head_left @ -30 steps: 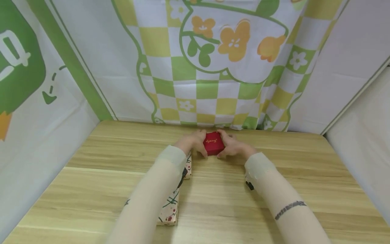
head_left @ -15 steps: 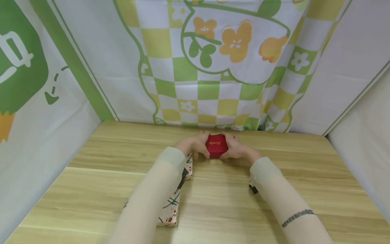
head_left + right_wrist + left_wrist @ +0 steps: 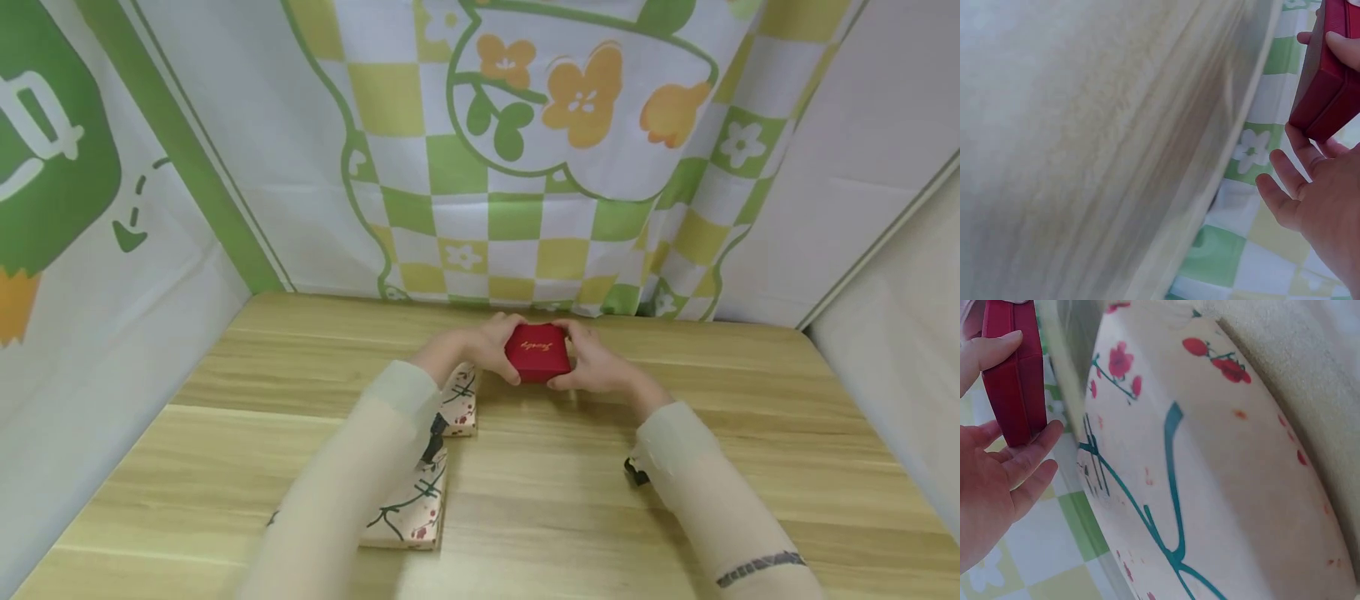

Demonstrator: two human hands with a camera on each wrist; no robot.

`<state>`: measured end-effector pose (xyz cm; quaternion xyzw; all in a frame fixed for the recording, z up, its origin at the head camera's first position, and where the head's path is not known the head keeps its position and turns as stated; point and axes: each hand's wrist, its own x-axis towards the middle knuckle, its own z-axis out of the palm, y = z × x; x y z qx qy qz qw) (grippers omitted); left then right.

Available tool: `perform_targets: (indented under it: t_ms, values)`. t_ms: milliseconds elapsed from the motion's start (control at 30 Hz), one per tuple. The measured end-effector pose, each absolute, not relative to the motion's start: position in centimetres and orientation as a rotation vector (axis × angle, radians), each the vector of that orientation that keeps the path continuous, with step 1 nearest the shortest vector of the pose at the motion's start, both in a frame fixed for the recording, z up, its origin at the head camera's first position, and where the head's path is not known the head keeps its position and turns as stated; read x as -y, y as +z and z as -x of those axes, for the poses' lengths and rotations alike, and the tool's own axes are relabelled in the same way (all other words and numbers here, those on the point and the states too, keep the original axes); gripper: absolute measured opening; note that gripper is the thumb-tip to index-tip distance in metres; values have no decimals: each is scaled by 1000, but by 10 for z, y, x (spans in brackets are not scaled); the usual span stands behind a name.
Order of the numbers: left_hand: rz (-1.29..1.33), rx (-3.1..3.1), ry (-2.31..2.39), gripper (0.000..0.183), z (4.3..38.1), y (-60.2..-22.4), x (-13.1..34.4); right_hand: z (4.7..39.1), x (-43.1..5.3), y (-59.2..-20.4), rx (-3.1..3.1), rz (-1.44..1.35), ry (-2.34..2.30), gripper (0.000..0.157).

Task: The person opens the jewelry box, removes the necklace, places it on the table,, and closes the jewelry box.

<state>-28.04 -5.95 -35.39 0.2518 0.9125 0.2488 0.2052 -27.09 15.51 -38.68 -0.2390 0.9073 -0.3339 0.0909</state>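
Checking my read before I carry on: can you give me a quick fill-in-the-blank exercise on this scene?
1. The left hand and right hand hold a small box coloured ____.
2. The flower-patterned boxes lie on the person's ____ side.
3. The curtain hangs ____ the table, beyond its far edge.

Missing words: red; left; behind.

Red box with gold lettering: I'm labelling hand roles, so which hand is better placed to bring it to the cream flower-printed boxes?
Probably the left hand. It and the right hand both hold the red box, but the left is on the side nearer the cream flower-printed boxes.
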Motion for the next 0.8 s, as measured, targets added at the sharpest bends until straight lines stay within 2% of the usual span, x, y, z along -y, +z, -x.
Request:
perform_targets:
  t_ms: [267, 800]
  values:
    - [-790, -2551, 781, 85, 261, -341, 63, 249, -161, -374, -2665, 792, -1150, 90]
    - [-906, -2496, 1010, 81, 199, -320, 72, 191, -172, -350, -2599, 897, -1264, 86]
